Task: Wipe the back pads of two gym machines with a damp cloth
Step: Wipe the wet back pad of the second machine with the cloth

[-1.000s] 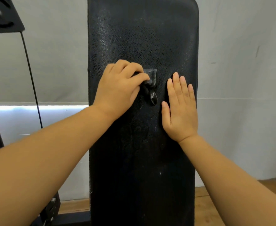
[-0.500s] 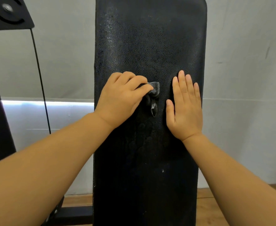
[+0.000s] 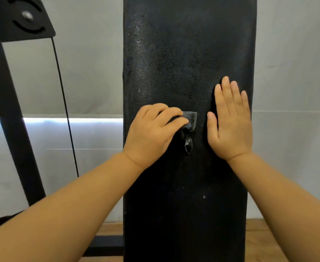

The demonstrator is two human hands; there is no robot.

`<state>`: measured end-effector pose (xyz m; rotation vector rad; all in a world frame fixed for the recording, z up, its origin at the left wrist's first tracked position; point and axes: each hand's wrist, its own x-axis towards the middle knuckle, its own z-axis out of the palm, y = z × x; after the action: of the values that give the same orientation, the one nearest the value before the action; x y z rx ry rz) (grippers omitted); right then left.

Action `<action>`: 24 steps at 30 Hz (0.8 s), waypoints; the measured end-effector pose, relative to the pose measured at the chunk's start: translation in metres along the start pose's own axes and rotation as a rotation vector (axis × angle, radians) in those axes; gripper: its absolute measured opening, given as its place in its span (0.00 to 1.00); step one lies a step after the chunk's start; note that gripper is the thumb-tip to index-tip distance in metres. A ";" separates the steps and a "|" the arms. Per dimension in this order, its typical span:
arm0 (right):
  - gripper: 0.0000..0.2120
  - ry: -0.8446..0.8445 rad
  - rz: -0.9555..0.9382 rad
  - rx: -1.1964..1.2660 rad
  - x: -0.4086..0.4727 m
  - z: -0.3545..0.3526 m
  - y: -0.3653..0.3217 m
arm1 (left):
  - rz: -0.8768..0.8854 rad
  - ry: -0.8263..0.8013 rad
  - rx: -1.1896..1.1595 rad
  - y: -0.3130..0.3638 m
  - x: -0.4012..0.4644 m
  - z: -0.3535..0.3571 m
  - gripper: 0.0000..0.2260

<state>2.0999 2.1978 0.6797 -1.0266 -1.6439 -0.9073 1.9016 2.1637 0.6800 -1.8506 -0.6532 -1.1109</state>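
Black textured back pad (image 3: 174, 53) stands upright, and the left hand (image 3: 151, 133) curls its grip around a small grey damp cloth (image 3: 190, 121) pressed against the pad's middle. Beside it the right hand (image 3: 231, 123) lies flat, fingers straight, bracing the pad. Bunched so small, the cloth may skip strips or slip free, its loose tail dragging.

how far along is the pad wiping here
Looks done: the upper back pad glistens with droplets, as if already wiped. In hand: the left hand grips the damp cloth mid-pad while the right hand presses flat beside it. Left: the duller lower pad; no second machine's pad is in view.
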 end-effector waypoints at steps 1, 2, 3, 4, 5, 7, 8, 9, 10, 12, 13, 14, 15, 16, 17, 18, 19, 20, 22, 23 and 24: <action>0.27 0.002 0.002 0.001 0.000 0.000 0.000 | -0.017 0.005 0.004 -0.003 0.006 0.001 0.11; 0.28 0.003 0.003 0.003 0.000 0.000 0.000 | -0.039 0.011 0.009 -0.006 0.012 0.002 0.11; 0.28 0.002 0.003 0.005 0.000 0.000 0.000 | -0.065 0.018 0.010 -0.008 0.018 0.003 0.11; 0.28 0.001 0.003 0.005 0.000 0.000 -0.001 | -0.092 0.027 0.004 -0.009 0.022 0.005 0.11; 0.28 0.000 0.003 0.003 0.000 0.000 0.000 | -0.123 0.037 -0.009 -0.008 0.025 0.006 0.12; 0.28 -0.001 0.003 0.000 0.000 0.000 0.000 | -0.184 0.060 -0.041 -0.003 0.024 0.008 0.12; 0.27 0.000 0.004 -0.001 -0.001 0.000 0.000 | -0.199 0.068 -0.048 0.001 0.021 0.008 0.12; 0.27 0.001 0.003 -0.001 -0.001 0.001 0.000 | -0.203 0.068 -0.049 0.005 0.015 0.008 0.12; 0.27 0.002 0.001 0.000 -0.001 0.001 0.000 | -0.197 0.061 -0.048 0.010 0.006 0.007 0.12; 0.27 0.004 0.000 -0.005 -0.001 0.001 0.000 | -0.179 0.039 -0.054 0.020 -0.012 0.005 0.11; 0.27 0.004 0.001 -0.010 -0.001 0.001 0.000 | -0.172 0.032 -0.056 0.024 -0.020 0.003 0.10; 0.27 0.003 0.002 -0.015 -0.001 0.001 0.000 | -0.164 0.026 -0.055 0.026 -0.026 0.003 0.10; 0.27 0.002 0.002 -0.018 -0.001 0.001 0.000 | -0.150 0.017 -0.052 0.025 -0.028 0.002 0.10; 0.27 0.000 0.001 -0.018 -0.001 0.001 0.000 | -0.128 0.004 -0.043 0.023 -0.028 0.002 0.10; 0.27 -0.003 0.000 -0.016 -0.001 0.001 0.000 | -0.102 -0.010 -0.030 0.020 -0.026 0.001 0.11; 0.27 -0.006 -0.001 -0.015 -0.001 0.001 0.000 | -0.075 -0.022 -0.021 0.016 -0.022 0.000 0.11; 0.27 -0.007 -0.001 -0.017 -0.001 0.001 0.000 | -0.051 -0.030 -0.018 0.011 -0.017 -0.001 0.11; 0.27 -0.006 0.000 -0.018 -0.001 0.001 0.000 | -0.036 -0.037 -0.015 0.006 -0.011 -0.002 0.11; 0.27 -0.004 -0.003 -0.019 -0.001 0.000 0.000 | -0.046 -0.040 -0.005 -0.003 0.003 -0.004 0.11; 0.27 -0.003 -0.005 -0.018 -0.001 0.000 0.000 | -0.071 -0.035 -0.001 -0.006 0.009 -0.004 0.12; 0.27 -0.004 -0.005 -0.018 -0.001 0.000 -0.001 | -0.104 -0.025 -0.005 -0.008 0.014 -0.003 0.12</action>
<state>2.0995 2.1973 0.6789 -1.0376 -1.6455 -0.9249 1.9013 2.1650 0.6965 -1.8550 -0.7695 -1.1589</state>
